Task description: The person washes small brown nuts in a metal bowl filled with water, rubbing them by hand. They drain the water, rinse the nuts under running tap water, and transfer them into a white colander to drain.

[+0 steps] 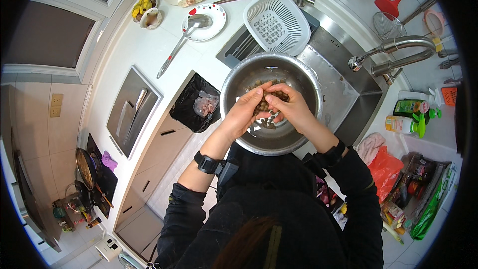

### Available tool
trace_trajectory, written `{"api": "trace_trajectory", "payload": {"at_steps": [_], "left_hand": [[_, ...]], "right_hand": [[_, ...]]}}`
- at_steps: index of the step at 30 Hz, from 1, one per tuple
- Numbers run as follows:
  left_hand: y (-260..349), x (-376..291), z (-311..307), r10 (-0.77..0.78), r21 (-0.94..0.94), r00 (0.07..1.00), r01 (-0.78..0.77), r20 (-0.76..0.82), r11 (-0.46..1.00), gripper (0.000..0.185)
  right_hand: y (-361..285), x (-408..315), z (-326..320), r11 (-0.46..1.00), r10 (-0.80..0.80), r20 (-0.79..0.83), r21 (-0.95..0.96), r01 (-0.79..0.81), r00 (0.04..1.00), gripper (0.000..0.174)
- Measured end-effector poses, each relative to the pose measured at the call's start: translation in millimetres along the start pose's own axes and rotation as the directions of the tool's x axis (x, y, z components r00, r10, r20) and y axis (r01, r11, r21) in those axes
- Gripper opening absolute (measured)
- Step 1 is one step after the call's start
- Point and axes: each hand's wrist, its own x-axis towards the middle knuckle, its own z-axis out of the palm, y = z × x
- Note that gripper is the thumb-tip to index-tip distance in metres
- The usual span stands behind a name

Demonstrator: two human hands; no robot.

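A wide stainless steel basin (317, 119) with water in it stands at the sink's near edge, in front of my body. Small round brown pieces (280, 96) lie in the water and between my hands; what they are exactly I cannot tell. My left hand (246, 106) is cupped around some of them, fingers curled below the thumb. Facing it, my right hand (289, 102) holds pieces from the other side, its thumb and fingertips meeting the left hand's fingers. Part of the pile is hidden behind my fingers.
Beyond the basin, a white plastic colander (274, 22) sits over the steel sink (332, 71). A gooseneck faucet (403, 50) reaches in from the right. Left stand a black-lined bin (183, 108) and a plate (214, 31) with a ladle (179, 52). Soap bottles (403, 124) stand right.
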Motion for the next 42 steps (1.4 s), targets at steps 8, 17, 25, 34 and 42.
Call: {"api": "trace_trajectory", "payload": {"at_steps": [8, 17, 25, 34, 42], "left_hand": [[-8.2, 7.7, 4.3, 0.042, -0.016, 0.998, -0.043, -0.054, 0.999, 0.04], [2.5, 3.2, 1.5, -0.044, -0.22, 0.996, 0.06, 0.079, 0.974, 0.045], [-17.5, 19.0, -18.8, -0.125, -0.305, 0.991, 0.102, -0.054, 0.947, 0.034], [-25.0, 22.2, -44.6, -0.184, -0.058, 0.932, 0.174, -0.314, 0.983, 0.043], [-50.2, 26.6, -40.2, -0.435, 0.133, 0.839, 0.496, -0.327, 0.858, 0.049]], "right_hand": [[9.6, 8.7, 4.0, 0.996, 0.035, -0.051, 0.088, -0.03, 0.998, 0.03], [6.2, 2.8, -5.4, 0.976, 0.1, 0.061, 0.189, -0.109, 0.993, 0.032], [22.0, 17.3, -16.4, 0.959, 0.192, 0.087, 0.193, -0.205, 0.978, 0.029], [29.5, 46.4, -51.5, 0.895, 0.375, -0.089, -0.223, -0.386, 0.923, 0.05], [81.9, 58.4, -40.4, 0.618, 0.346, -0.146, -0.708, -0.342, 0.927, 0.075]]}}
